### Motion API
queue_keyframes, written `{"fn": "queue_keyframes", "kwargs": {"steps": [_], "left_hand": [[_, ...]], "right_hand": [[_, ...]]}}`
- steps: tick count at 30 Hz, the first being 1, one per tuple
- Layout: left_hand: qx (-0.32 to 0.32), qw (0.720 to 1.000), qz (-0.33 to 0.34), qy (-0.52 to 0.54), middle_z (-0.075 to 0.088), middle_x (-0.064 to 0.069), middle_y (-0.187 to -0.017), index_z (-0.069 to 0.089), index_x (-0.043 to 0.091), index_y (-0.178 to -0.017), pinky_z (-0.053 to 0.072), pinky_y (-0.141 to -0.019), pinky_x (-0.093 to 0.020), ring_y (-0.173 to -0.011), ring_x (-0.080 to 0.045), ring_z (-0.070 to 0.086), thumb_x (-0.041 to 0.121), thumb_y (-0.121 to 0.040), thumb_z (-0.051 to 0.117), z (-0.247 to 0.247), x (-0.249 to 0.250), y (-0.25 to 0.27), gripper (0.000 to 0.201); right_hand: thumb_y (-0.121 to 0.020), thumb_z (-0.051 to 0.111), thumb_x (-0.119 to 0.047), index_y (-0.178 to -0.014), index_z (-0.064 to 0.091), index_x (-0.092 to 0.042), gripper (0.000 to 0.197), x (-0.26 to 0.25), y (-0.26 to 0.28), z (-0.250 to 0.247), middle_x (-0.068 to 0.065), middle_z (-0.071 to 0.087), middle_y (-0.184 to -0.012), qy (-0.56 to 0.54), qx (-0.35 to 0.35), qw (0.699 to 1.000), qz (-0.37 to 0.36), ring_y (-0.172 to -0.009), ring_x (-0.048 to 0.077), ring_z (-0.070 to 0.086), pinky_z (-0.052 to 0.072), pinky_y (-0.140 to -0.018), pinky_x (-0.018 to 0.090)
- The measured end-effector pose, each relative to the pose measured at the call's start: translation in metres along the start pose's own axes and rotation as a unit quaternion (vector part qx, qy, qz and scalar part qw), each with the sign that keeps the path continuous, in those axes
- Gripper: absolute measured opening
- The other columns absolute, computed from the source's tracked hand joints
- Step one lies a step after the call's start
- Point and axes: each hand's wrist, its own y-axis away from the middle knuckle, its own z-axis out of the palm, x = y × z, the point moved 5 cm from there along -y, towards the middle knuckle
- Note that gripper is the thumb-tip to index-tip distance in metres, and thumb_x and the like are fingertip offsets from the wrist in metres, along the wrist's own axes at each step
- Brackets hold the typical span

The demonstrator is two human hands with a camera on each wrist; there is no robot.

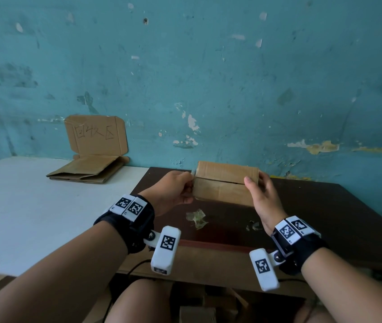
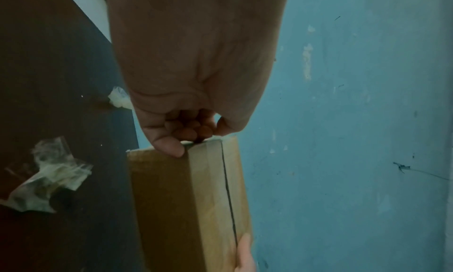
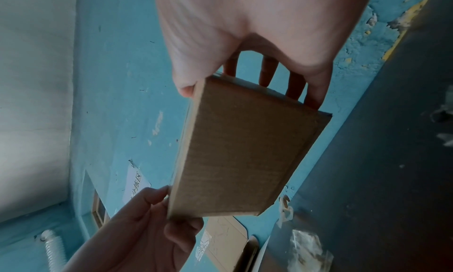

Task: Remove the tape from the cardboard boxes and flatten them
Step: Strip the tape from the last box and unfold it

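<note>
Brown corrugated cardboard makes up the small shut box (image 1: pixel 225 183), which both hands hold in the air above the dark brown wooden table (image 1: pixel 325 217), in front of the peeling teal wall (image 1: pixel 208 78). A thin dark seam runs the length of its upper face, between the two flaps. The left hand (image 1: pixel 171 194) has its fingers curled and pinches the left end of the box, thumb tip and fingertips meeting at the top corner; something pale shows at that pinch, too small to name. The right hand (image 1: pixel 262 199) grips the right end, thumb on the near face and the fingers spread across the end face behind.

On the table below the box lies a crumpled wad of clear peeled tape (image 1: pixel 197 219), and a smaller scrap of tape (image 1: pixel 253 226) sits near the right wrist. To the left stands a white table (image 1: pixel 22 206) touching the dark one. At its back corner rests a stack of flattened brown cardboard (image 1: pixel 85 170), and behind that a flat cardboard sign with handwritten characters (image 1: pixel 95 135) leans upright against the wall.
</note>
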Motion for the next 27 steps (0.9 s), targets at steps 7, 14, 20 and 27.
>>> {"fn": "queue_keyframes", "kwargs": {"steps": [7,14,20,27], "left_hand": [[0.090,0.990,0.063,-0.089,0.054,-0.011,-0.088,0.058,0.006,-0.098,0.055,-0.062,-0.029,-0.077,-0.020,0.058,0.018,-0.106,0.045,-0.005,0.002,-0.001,0.020],[0.119,0.948,0.131,-0.263,0.054,0.001,-0.071,0.052,0.016,-0.084,0.045,-0.055,-0.030,-0.060,-0.015,0.049,0.025,-0.104,0.049,-0.008,0.005,-0.003,0.023],[0.142,0.932,0.135,-0.305,0.053,0.004,-0.066,0.049,0.018,-0.075,0.033,-0.047,-0.018,-0.055,-0.011,0.044,0.024,-0.104,0.050,-0.011,0.011,-0.004,0.030],[0.158,0.916,0.106,-0.354,0.048,-0.007,-0.066,0.046,0.013,-0.071,0.033,-0.054,-0.031,-0.059,-0.021,0.040,0.019,-0.100,0.048,-0.010,0.013,-0.002,0.030]], "right_hand": [[-0.092,0.069,-0.050,-0.136,0.053,-0.029,0.051,-0.002,-0.001,0.005,-0.006,0.061,-0.133,0.007,0.012,1.000,0.007,-0.121,0.011,0.060,0.047,-0.109,0.040],[-0.095,0.069,-0.036,-0.126,0.054,-0.030,0.035,-0.009,0.001,0.009,-0.012,0.059,-0.121,0.031,0.038,0.999,-0.016,-0.114,0.007,0.060,0.050,-0.095,0.028],[-0.094,0.070,-0.035,-0.130,0.053,-0.025,0.041,-0.014,0.003,0.015,-0.003,0.047,-0.129,0.066,0.074,0.995,-0.033,-0.114,0.010,0.051,0.042,-0.086,0.016],[-0.092,0.074,-0.031,-0.130,0.046,-0.028,0.047,-0.009,0.014,0.028,-0.002,0.038,-0.126,0.045,0.047,0.998,-0.005,-0.104,0.007,0.054,0.049,-0.086,0.021]]}}
